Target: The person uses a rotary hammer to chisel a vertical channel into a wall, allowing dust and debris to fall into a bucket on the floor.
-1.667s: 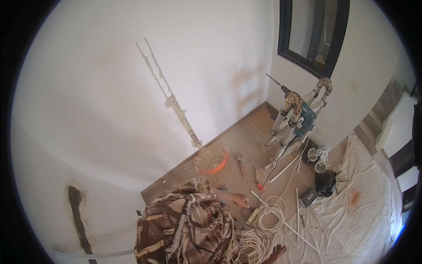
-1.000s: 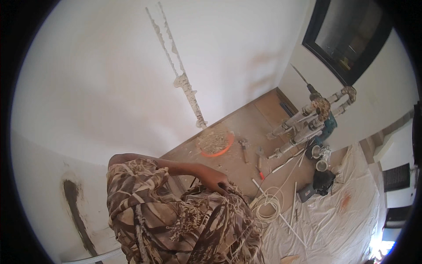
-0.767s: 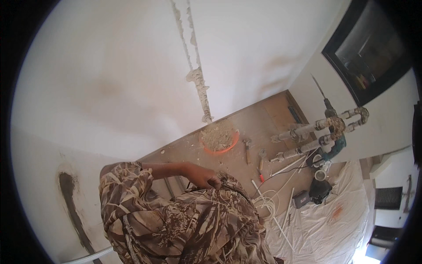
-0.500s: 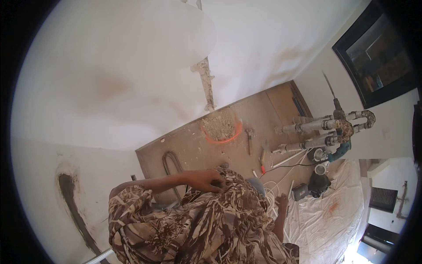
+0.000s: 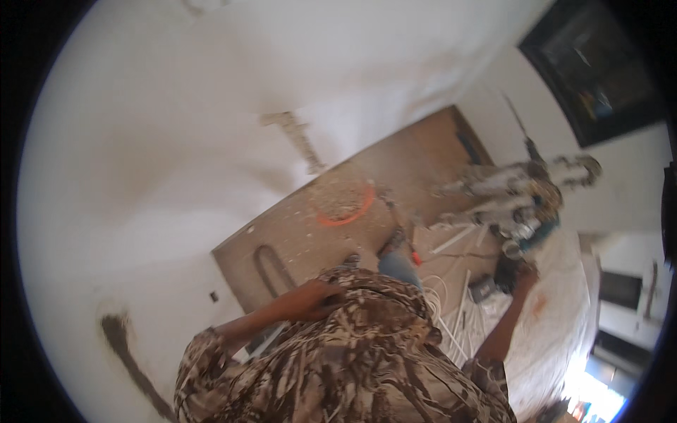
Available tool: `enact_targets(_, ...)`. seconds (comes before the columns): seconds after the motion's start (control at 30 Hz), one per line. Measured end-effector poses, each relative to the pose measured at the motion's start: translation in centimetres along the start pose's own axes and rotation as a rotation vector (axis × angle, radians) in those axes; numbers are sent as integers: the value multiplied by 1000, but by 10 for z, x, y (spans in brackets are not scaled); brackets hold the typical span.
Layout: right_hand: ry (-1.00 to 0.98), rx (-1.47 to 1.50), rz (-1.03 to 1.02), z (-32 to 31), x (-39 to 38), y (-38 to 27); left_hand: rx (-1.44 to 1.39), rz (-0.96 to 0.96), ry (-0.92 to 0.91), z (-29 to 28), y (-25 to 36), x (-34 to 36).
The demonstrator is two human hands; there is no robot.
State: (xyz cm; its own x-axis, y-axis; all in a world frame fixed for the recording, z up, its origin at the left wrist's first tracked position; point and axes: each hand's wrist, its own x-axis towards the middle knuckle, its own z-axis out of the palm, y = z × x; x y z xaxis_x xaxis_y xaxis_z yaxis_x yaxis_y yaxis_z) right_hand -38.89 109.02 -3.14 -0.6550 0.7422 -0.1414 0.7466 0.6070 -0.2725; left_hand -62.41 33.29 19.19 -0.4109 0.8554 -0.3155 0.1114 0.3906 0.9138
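My left hand [image 5: 310,299] is in front of my patterned brown shirt [image 5: 338,338], its fingers loosely bent with a gap at the thumb and no object visible in it. Out to the right reaches my right hand [image 5: 524,276], smeared by motion, over the white sheet and beside a black bag-like thing [image 5: 505,273]. Its fingers cannot be made out, nor whether it touches anything. Past it stands a teal power tool [image 5: 543,233] with a long bit pointing up, among grey-white jointed pipes [image 5: 504,187].
Rubble [image 5: 338,201] with an orange curved rim [image 5: 352,216] lies by the wall. A hammer [image 5: 388,201], a red-ended tool [image 5: 416,258], a bent rod [image 5: 271,271], a dark box [image 5: 482,289] and white cable [image 5: 436,299] lie around. A white sheet [image 5: 557,310] covers the right floor.
My right hand has swung out to the right and forward from beside my body. My left hand has shifted slightly left and down. A foot and a blue trouser leg now show ahead of me.
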Motion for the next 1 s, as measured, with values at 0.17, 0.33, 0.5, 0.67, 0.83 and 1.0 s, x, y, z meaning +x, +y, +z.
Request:
enact_targets(0.17,224,1166,495,-18,45,-12,-73,-76,81,11,10,114)
enact_targets(0.33,61,1384,410,-9,79,-21,-188,53,229,36,39,305)
enact_targets(0.5,180,1343,424,15,101,-18,-216,128,654,76,67,554)
enact_targets(0.67,271,1053,452,21,95,-9,-438,-156,445,109,77,709)
enact_targets(0.83,374,793,414,-12,97,-5,-799,-148,310,118,91,744)
enact_targets(1.0,562,659,162,-95,112,-9,-1250,39,169,109,135,735)
